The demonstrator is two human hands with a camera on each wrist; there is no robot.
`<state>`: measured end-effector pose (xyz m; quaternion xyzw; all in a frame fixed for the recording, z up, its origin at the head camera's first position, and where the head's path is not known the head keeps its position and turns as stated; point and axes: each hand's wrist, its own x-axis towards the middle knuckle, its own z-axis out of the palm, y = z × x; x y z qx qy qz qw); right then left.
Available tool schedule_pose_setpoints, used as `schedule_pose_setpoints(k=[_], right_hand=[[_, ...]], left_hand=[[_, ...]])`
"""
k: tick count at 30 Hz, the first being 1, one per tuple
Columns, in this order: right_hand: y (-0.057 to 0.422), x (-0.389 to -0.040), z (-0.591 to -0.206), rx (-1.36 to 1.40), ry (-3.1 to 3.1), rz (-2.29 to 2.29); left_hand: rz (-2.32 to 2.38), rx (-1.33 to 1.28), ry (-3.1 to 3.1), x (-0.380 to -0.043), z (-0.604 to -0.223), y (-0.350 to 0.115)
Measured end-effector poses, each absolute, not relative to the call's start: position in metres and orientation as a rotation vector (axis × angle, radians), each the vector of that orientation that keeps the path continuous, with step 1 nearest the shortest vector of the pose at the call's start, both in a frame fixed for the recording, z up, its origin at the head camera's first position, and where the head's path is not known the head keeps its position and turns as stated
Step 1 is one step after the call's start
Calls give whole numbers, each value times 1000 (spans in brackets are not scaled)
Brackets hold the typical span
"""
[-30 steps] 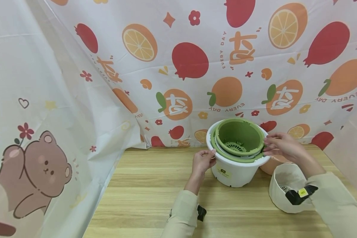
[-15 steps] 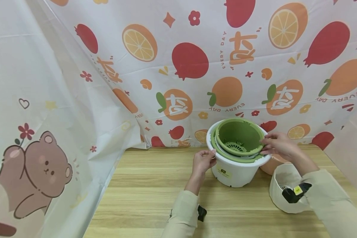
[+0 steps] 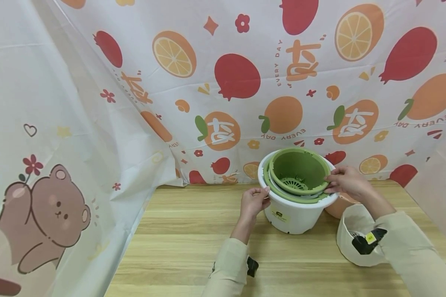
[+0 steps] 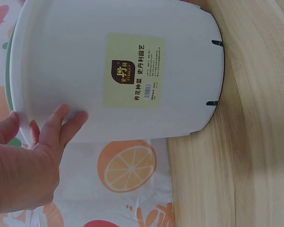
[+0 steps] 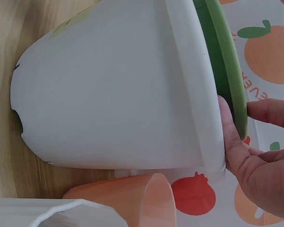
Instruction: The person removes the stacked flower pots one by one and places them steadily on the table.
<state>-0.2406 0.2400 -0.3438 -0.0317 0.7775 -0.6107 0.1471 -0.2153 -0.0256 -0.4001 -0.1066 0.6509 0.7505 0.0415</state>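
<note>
A large white plastic flowerpot (image 3: 288, 218) stands at the back of the wooden table, with a yellowish label on its side. Nested in it are a wider green pot (image 3: 278, 192) and a smaller green pot (image 3: 301, 165) with a slotted bottom; a pale rim shows between them. My left hand (image 3: 253, 201) grips the white rim at its left, thumb on top and fingers beneath along the wall. At the right side, my right hand (image 3: 347, 181) pinches a green rim, its thumb (image 5: 229, 132) tucked between that rim and the white one.
To the right stand a creamy white pot (image 3: 351, 247) with a wavy side and, behind it, an orange pot (image 3: 336, 206) partly hidden by my right arm. A fruit-print cloth (image 3: 193, 123) hangs right behind the table (image 3: 178, 239); another cloth with a bear hangs at left.
My right hand has shifted slightly left, further in over the green rim. My left hand and the nested pots look unmoved.
</note>
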Motion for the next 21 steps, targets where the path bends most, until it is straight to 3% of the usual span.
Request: schedule_pose_setpoints(k=[21], right_hand=[[239, -241, -346, -182, 2259, -1707]], left_hand=[[2289, -334, 1996, -217, -400, -25]])
